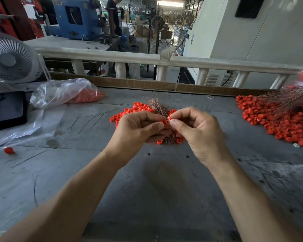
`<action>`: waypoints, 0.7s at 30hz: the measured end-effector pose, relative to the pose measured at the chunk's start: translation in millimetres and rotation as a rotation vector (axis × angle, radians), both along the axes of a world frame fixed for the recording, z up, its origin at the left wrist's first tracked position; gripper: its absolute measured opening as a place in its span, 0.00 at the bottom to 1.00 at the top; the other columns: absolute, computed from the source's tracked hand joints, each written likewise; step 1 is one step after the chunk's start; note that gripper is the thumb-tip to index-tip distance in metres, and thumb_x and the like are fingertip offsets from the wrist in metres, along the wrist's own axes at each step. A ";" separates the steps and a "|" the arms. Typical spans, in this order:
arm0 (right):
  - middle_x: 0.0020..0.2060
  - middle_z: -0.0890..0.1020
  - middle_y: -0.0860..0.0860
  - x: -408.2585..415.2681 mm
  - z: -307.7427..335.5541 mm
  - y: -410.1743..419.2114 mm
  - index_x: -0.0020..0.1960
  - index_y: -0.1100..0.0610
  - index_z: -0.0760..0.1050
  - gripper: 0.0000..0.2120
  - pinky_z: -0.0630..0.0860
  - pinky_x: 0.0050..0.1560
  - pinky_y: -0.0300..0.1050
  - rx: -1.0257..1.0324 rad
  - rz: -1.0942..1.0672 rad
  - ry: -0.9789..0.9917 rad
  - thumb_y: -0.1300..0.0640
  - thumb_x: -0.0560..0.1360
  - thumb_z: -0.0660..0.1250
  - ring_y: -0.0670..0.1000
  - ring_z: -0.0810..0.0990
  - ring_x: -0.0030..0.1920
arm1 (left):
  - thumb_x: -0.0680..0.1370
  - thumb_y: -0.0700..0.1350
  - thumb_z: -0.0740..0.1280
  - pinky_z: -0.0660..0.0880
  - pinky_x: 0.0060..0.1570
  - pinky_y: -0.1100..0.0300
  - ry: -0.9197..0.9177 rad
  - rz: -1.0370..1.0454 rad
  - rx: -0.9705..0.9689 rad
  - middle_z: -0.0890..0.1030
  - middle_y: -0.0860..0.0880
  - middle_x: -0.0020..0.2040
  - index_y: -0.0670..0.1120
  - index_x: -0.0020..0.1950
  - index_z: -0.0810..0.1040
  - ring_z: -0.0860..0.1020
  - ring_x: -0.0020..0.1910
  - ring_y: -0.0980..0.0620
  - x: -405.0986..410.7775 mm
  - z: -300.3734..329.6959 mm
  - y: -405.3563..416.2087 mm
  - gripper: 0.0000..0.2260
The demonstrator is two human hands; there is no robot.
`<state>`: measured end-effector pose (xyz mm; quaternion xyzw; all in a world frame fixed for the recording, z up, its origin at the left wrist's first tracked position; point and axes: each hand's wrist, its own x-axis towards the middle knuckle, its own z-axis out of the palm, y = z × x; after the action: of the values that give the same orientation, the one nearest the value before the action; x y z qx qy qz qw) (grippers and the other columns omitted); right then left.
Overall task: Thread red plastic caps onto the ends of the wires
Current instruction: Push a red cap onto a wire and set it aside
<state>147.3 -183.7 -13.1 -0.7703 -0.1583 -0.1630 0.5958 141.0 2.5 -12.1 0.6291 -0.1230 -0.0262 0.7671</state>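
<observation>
At the bench centre: a person's hands meet just above a small heap of loose red caps (129, 110), a bundle of thin copper wires (157, 107) fanning up between them.
Left hand (138, 128): fingers curled, thumb and forefinger pinching one red cap (164, 122); the lower fingers appear to clasp the wire bundle.
Right hand (198, 130): fingers curled, fingertips pinching a second cap (169, 117) beside the first; whether a wire end is already in it cannot be told.
Handling: the caps look light, hard and smooth, likely to slip or roll, best pinched by the rim; the wires look springy and easily bent, best held close to the tip.
Surface: a scuffed grey table (164, 180) strewn with stray wire strands; a lone cap (9, 150) lies near left.
Far right: a big pile of capped wires (278, 119).
Far left: a clear bag of caps (65, 93), a black tray (7, 110), a desk fan (9, 58).
Room: a workshop beyond a pale railing (147, 58), with a blue machine (73, 18) and a standing fan (157, 23).
</observation>
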 end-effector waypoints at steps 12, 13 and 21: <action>0.43 0.85 0.45 -5.7 4.9 7.0 0.46 0.51 0.85 0.07 0.79 0.53 0.42 -0.220 -0.054 -0.167 0.63 0.73 0.77 0.47 0.83 0.49 | 0.78 0.33 0.69 0.83 0.46 0.59 -0.062 0.034 0.083 0.86 0.38 0.47 0.34 0.57 0.81 0.86 0.46 0.46 3.1 -4.0 -0.5 0.09; 0.43 0.84 0.45 -5.7 5.4 7.2 0.46 0.52 0.85 0.07 0.79 0.54 0.41 -0.228 -0.051 -0.175 0.63 0.73 0.77 0.47 0.83 0.50 | 0.78 0.33 0.69 0.83 0.46 0.59 -0.068 0.034 0.088 0.86 0.38 0.47 0.35 0.57 0.81 0.86 0.46 0.46 3.5 -4.2 -0.3 0.09; 0.43 0.84 0.44 -6.7 6.4 7.8 0.45 0.52 0.86 0.08 0.77 0.50 0.35 -0.295 -0.071 -0.208 0.64 0.72 0.78 0.45 0.83 0.48 | 0.78 0.32 0.69 0.83 0.46 0.59 -0.083 0.048 0.118 0.87 0.39 0.46 0.36 0.57 0.82 0.87 0.46 0.45 2.8 -5.5 -1.1 0.08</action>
<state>140.6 -175.8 -6.7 -0.8334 -0.2137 -0.2377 0.4509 143.7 1.4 -17.6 0.6763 -0.1380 0.0110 0.7235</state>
